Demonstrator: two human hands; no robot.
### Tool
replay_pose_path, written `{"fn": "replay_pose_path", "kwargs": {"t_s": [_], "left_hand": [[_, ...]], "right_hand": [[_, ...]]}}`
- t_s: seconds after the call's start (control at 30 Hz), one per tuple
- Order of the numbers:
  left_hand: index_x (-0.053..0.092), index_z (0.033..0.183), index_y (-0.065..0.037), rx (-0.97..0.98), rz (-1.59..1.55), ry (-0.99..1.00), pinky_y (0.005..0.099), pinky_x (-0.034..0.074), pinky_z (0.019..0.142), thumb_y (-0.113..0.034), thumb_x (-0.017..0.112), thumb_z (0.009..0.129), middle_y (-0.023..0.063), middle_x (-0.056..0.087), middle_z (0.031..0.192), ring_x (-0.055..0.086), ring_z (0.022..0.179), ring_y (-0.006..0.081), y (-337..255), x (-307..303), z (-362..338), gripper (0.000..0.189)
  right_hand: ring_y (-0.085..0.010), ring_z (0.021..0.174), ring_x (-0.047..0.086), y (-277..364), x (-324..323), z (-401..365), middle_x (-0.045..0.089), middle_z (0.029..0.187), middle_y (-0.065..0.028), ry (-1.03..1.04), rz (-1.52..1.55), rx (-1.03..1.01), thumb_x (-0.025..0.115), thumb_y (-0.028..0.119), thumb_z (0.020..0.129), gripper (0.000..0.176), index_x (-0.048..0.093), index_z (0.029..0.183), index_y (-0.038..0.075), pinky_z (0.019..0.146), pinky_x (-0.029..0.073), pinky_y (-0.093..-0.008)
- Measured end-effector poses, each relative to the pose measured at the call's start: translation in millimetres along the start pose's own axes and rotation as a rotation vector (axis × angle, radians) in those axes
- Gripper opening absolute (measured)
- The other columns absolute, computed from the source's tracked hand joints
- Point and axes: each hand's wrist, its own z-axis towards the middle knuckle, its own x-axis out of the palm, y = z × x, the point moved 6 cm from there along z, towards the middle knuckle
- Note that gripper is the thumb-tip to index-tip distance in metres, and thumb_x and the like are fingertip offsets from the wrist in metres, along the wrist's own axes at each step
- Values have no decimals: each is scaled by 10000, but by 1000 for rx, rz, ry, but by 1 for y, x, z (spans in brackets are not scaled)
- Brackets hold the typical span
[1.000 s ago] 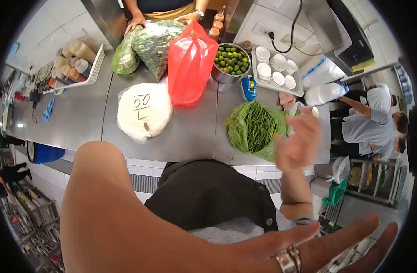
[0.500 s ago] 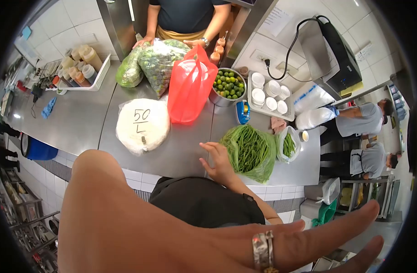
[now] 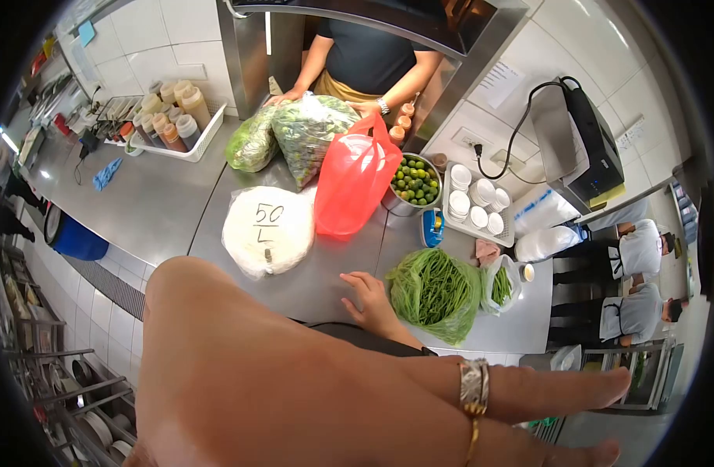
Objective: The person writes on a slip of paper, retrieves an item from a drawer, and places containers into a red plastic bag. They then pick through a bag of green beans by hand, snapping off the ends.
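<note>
My left hand (image 3: 349, 389) looms very large in front of the camera, back of the hand showing. Its ringed fingers stretch rightward, apart, with nothing visible in them. Below, my right hand (image 3: 366, 300) is at the near side of the steel counter (image 3: 287, 292), fingers spread and holding nothing. Just right of it sits an open green plastic bag of long green beans (image 3: 435, 288). A clear-wrapped white round bundle marked "50 L" (image 3: 267, 232) lies to its upper left. Beyond stand a red plastic bag (image 3: 353, 187) and a metal pot of small green limes (image 3: 415, 180).
Bags of leafy greens (image 3: 310, 132) lie before a person (image 3: 380, 58) across the counter. A white basket of lidded cups (image 3: 478, 204), a blue-yellow box (image 3: 432, 227) and a small bag of beans (image 3: 500, 284) are at right. A bottle tray (image 3: 174, 124) stands left; two people work far right.
The camera view has shifted, so the counter and its goods appear lower and farther right. My left hand covers more of the lower view. My right hand stays beside the bean bag.
</note>
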Motion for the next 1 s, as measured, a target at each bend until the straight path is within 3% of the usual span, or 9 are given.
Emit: {"fn": "replay_pose_path", "kwargs": {"t_s": [0.2,0.37,0.43,0.47,0.6,0.7,0.8,0.9,1.0], "left_hand": [[710,882,-77,169,-226,-279,390,375,1037,-209,768,893,50,712,783,679,721,145,-6,-31,-35,144],[708,877,-66,374,-347,-592,403,379,1063,-199,776,887,57,720,772,693,714,148,-24,-44,-66,149],[708,816,-72,358,-308,-833,367,477,967,-177,784,875,67,676,627,643,537,157,-46,-40,-75,142],[677,707,-87,293,-201,-909,310,559,712,-232,726,924,60,647,572,590,459,147,-57,-41,-82,266],[407,498,-118,533,-223,-847,348,519,591,-418,442,1066,6,465,493,388,369,118,-69,-36,-90,643],[447,564,-120,405,-212,-726,352,538,614,-405,481,1046,25,529,554,467,439,127,-73,-39,-91,561],[462,585,-112,348,-197,-660,350,539,620,-387,494,1035,27,540,572,481,463,131,-74,-39,-88,528],[478,606,-104,316,-199,-604,348,539,627,-368,507,1025,30,552,591,494,487,136,-64,-40,-83,496],[494,628,-96,308,-209,-560,346,540,634,-350,520,1015,32,563,610,508,511,140,-50,-44,-75,464]], "right_hand": [[-314,1168,552,34,-7,24,580,1246,-115,14,18,-18,730,69,802,552,551,1324,73,968,422,-438],[-327,1158,561,-8,25,5,582,1242,-126,91,25,-8,726,66,803,551,553,1326,79,979,422,-443],[-338,1138,571,-15,35,-1,591,1225,-130,102,20,-8,725,62,803,527,566,1305,81,967,436,-438],[-348,1118,578,-5,29,1,599,1210,-131,87,13,-18,724,60,803,505,578,1286,82,951,450,-431],[-358,1086,586,-19,49,-1,599,1196,-135,115,50,-9,729,64,807,491,586,1277,77,949,462,-430],[-352,1086,579,-54,85,-17,589,1189,-137,76,168,65,729,79,820,459,597,1260,71,959,460,-427],[-351,1101,565,-94,104,-27,572,1195,-137,12,361,331,728,94,830,398,617,1211,64,967,459,-420],[-357,1097,557,-95,99,-26,561,1196,-137,-63,18,102,722,117,837,329,630,1148,62,962,459,-428],[-359,1085,550,-94,104,-21,554,1187,-135,-76,-141,72,720,145,836,292,623,1101,66,960,450,-440]]}}
